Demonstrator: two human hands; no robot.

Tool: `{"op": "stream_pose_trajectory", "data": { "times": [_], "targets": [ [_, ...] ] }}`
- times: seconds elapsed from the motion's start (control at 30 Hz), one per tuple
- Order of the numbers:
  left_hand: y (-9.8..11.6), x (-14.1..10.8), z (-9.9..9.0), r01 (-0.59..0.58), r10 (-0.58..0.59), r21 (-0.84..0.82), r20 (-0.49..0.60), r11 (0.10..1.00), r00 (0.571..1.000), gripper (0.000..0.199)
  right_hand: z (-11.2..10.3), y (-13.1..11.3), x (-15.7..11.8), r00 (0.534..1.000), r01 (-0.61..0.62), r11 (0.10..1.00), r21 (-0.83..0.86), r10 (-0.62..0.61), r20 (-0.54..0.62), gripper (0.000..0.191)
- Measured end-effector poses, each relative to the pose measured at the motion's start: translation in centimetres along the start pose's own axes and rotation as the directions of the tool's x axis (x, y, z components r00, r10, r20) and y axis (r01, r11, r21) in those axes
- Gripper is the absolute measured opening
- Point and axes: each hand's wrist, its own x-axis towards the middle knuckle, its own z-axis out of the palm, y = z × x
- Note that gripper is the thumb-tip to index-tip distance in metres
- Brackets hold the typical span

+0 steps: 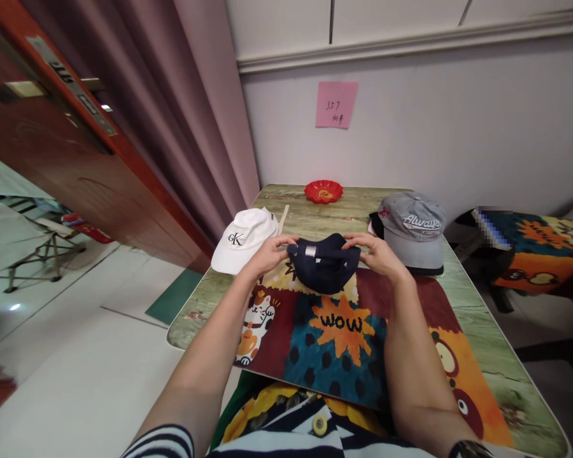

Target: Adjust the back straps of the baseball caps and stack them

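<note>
A dark navy cap (pixel 325 270) is held up over the table, its inside partly showing, with a pale label near its edge. My left hand (pixel 273 253) pinches its left edge between thumb and fingers. The right edge is gripped by my right hand (pixel 373 252) in much the same way. Just left of my left hand lies a white cap (pixel 248 238) with black letters on it. Beyond my right hand sits a grey cap (pixel 413 229) reading "Always", with darker headwear partly hidden under it.
A red scalloped dish (pixel 323 193) stands at the back of the wood-patterned table (pixel 494 318). A colourful mat (pixel 310 343) covers the front part. A wooden door (pixel 100 159) and a pink curtain (pixel 195 95) are at left. A pink note (pixel 337 105) hangs on the wall.
</note>
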Motion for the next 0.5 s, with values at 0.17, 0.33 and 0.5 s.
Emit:
{"op": "stream_pose_trajectory", "data": {
  "times": [0.17,0.33,0.5],
  "targets": [
    [3.8,-0.5,-0.4,0.005,-0.026,-0.569,-0.030,0.823,0.999,0.029,-0.8,-3.0,-0.5,0.982,0.079,0.878,0.471,0.013,-0.188,0.031],
    [4.7,-1.2,2.3,-0.051,-0.141,-0.858,-0.142,0.510,0.980,0.025,0.7,-4.6,-0.2,0.975,-0.023,0.556,0.831,0.195,-0.103,0.019],
    [4.4,-1.4,5.5,-0.039,-0.242,-0.950,-0.118,0.310,0.963,0.044,2.2,-4.7,1.2,0.947,-0.053,0.249,0.967,0.318,-0.030,0.008]
  ]
}}
